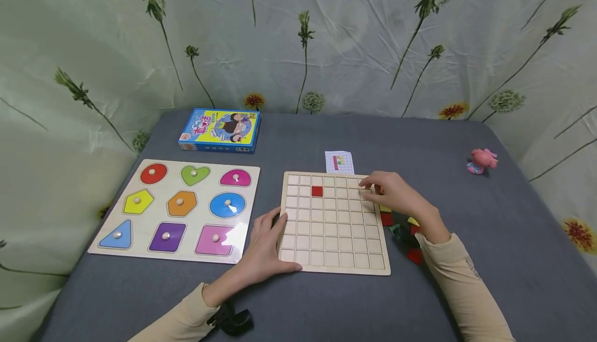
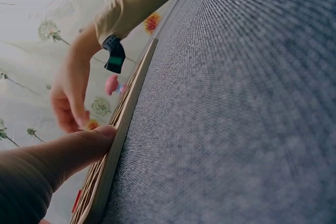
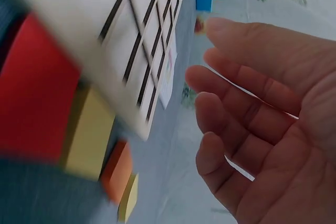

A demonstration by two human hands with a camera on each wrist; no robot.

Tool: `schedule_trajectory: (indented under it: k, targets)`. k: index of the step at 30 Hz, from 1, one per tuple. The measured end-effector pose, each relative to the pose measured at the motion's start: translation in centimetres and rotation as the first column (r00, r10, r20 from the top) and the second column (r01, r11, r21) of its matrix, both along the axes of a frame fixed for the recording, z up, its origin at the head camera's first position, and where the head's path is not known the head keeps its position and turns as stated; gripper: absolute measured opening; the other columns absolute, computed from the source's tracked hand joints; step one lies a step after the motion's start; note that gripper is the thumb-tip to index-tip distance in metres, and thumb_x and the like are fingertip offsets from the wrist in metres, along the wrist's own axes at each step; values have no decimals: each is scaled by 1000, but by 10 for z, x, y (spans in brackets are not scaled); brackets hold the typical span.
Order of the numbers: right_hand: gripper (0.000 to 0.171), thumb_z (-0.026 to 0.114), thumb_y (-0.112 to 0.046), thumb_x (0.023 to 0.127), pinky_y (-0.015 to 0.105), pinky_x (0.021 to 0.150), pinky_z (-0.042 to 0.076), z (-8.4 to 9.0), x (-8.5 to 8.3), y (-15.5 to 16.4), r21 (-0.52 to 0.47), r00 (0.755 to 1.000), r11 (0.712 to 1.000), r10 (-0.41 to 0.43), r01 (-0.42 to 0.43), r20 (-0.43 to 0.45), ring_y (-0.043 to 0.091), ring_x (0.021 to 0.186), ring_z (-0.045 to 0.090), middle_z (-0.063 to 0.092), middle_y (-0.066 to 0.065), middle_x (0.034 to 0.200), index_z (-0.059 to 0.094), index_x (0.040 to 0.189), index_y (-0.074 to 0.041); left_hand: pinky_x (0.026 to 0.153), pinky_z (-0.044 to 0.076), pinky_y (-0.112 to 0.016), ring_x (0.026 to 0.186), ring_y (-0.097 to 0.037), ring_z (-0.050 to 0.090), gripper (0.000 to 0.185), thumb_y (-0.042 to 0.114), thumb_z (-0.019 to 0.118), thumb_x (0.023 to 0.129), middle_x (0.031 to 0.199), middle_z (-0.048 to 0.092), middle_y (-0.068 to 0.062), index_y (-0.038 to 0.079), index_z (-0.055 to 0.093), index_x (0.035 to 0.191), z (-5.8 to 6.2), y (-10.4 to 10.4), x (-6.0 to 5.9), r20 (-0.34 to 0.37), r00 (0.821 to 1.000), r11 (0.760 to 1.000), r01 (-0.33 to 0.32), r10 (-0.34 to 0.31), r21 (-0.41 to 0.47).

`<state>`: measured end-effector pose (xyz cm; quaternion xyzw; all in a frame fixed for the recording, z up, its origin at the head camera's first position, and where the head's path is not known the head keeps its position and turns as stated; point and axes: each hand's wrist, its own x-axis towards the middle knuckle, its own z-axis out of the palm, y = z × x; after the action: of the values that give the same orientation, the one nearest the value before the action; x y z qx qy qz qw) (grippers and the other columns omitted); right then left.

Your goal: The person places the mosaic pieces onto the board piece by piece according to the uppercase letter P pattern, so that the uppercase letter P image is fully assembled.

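A crinkled pale green sheet printed with long-stemmed flowers hangs behind a table covered in coarse grey woven cloth (image 1: 466,202). On it lies a square pale wooden grid board (image 1: 333,223), its face cut into small square cells, eight to a row and seven rows countable in the head view; a single red square tile (image 1: 317,191) sits in the second row, third cell from the left.

The left hand (image 1: 265,248) rests flat against the board's left edge, fingers straight and gripping nothing; the left wrist view shows the thumb (image 2: 79,148) pressed to the thin wooden rim. The right hand (image 1: 396,193) hovers over the board's upper right corner, fingers loosely bent and empty, as the right wrist view confirms with an open palm (image 3: 273,129).

Just right of the board lies a small heap of coloured wooden blocks (image 1: 403,230), red, yellow and dark green, too overlapped to count. A small printed pattern card (image 1: 339,161) lies at the board's top edge.

To the left sits a flat wooden shape puzzle (image 1: 179,207) with nine knobbed coloured pieces in three rows of three. Behind it lies one blue cardboard box (image 1: 219,130), and far right one pink toy figure (image 1: 482,160).
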<state>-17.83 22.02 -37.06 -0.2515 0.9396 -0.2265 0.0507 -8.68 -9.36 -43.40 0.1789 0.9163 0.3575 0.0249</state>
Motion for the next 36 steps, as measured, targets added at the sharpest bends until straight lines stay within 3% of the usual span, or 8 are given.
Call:
schedule_trajectory:
  k: [10,24,32,36]
  targets:
    - [22,69,-6,80,23,60,43,-3,0,40,29,998,998,-59,60,-18,10,68,50,66,6,85,69,101,0,103,29,-56,132,-35,23,107,42,87,55,147,30,-18,-1,39,141,-1,1,1,6,1000,1000,1,-1,5]
    - [24,70,-8,80,24,59,42,0,-1,65,51,994,992,-112,112,3,11,70,52,68,12,90,68,102,1,106,27,-55,134,-33,21,111,43,87,55,151,27,-15,1,35,143,-1,0,0,44,999,1000,8,-9,3]
    - [25,71,-12,79,22,63,44,-4,2,83,96,987,986,-142,134,82,8,71,51,68,9,90,68,100,1,106,26,-55,135,-34,21,110,42,87,55,151,27,-15,3,35,144,1,1,0,54,999,1000,5,-5,2]
    - [25,73,-14,78,21,61,42,-8,5,91,92,989,987,-136,132,50,3,69,47,67,6,87,68,99,-1,105,26,-56,134,-34,22,111,41,87,55,150,28,-16,2,34,144,1,0,0,46,999,1000,-2,2,-3]
